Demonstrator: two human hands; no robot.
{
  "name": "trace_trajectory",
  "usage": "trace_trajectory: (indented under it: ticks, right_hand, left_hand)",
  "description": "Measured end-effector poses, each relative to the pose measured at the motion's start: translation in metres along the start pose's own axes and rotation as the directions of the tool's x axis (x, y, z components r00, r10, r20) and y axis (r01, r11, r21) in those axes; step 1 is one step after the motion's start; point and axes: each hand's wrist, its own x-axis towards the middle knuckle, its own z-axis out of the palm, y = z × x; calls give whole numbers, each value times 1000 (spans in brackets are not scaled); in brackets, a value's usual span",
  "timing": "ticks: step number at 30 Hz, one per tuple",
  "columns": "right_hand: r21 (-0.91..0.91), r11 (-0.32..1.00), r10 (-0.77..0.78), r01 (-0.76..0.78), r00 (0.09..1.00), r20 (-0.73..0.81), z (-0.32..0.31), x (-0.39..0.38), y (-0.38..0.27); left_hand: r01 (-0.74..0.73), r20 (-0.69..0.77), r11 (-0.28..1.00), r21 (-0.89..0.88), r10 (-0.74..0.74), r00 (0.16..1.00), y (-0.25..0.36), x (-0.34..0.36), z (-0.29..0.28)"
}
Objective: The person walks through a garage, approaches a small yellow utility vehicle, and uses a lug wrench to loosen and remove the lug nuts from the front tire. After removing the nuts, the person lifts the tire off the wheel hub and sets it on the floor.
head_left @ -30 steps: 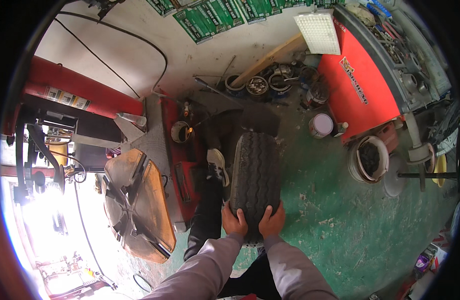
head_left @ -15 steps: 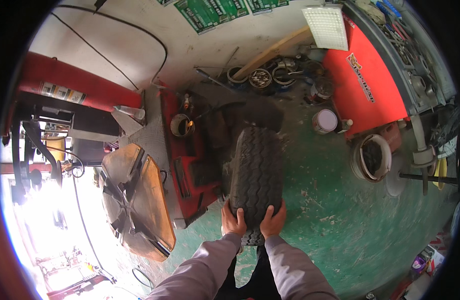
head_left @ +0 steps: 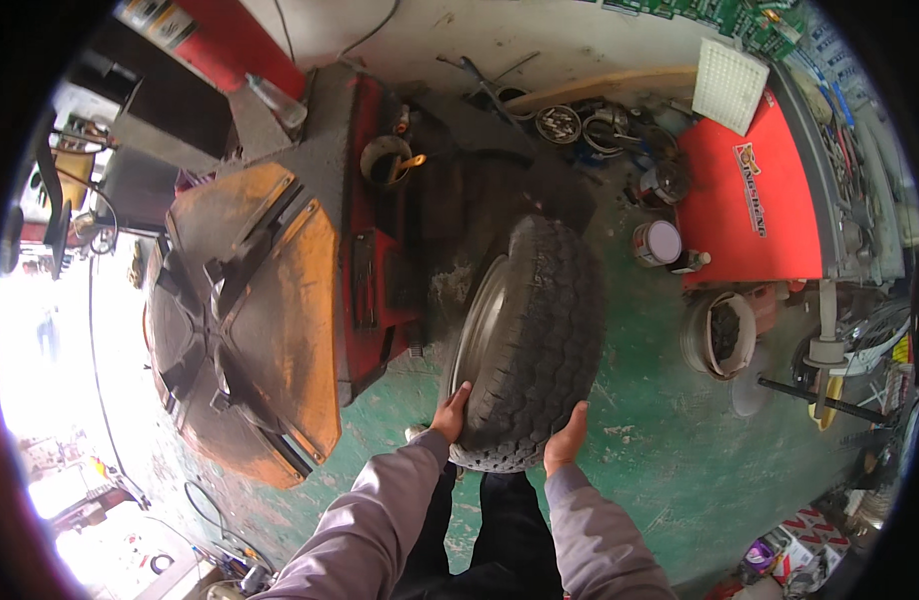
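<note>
A black truck wheel (head_left: 548,335) is held on edge in front of my legs. It is tilted so that its left face shows, with the metal rim (head_left: 480,310) inside the tyre. My left hand (head_left: 450,412) grips the near left side of the wheel, thumb pointing up along the edge. On the opposite side, my right hand (head_left: 566,440) presses its fingers against the tread. Part of each hand's fingers is hidden behind the tyre. The zigzag tread faces up toward me.
To the left stands a tyre changer with an orange-brown turntable (head_left: 270,350) and red body (head_left: 368,270). A red tool cabinet (head_left: 750,200) is at the right. Nearby are a lidded tin (head_left: 657,243) and a white bucket (head_left: 725,335). Several cans line the wall. The floor (head_left: 660,430) is worn green.
The wheel has tilted and turned, so its rim now shows on the left. Both hands have moved apart around the tyre, the right one further right. The view has shifted.
</note>
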Motion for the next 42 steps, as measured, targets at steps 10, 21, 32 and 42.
trace_trajectory:
  ticks: [10,21,32,42]
  right_hand:
    - [-159,981,85,-107,987,-140,16,-81,8]
    - [-750,652,4,110,989,148,168,-32,-31]
    - [-846,507,-11,166,982,187,234,19,-37]
    - [-848,527,145,61,976,160,243,84,-54]
  left_hand:
    - [53,-138,988,147,-32,990,-29,-63,-32]
    - [-63,-616,996,66,90,783,96,-119,-60]
    - [-538,161,219,814,805,572,216,-107,-7]
    - [-467,228,131,874,738,635,235,-85,-11]
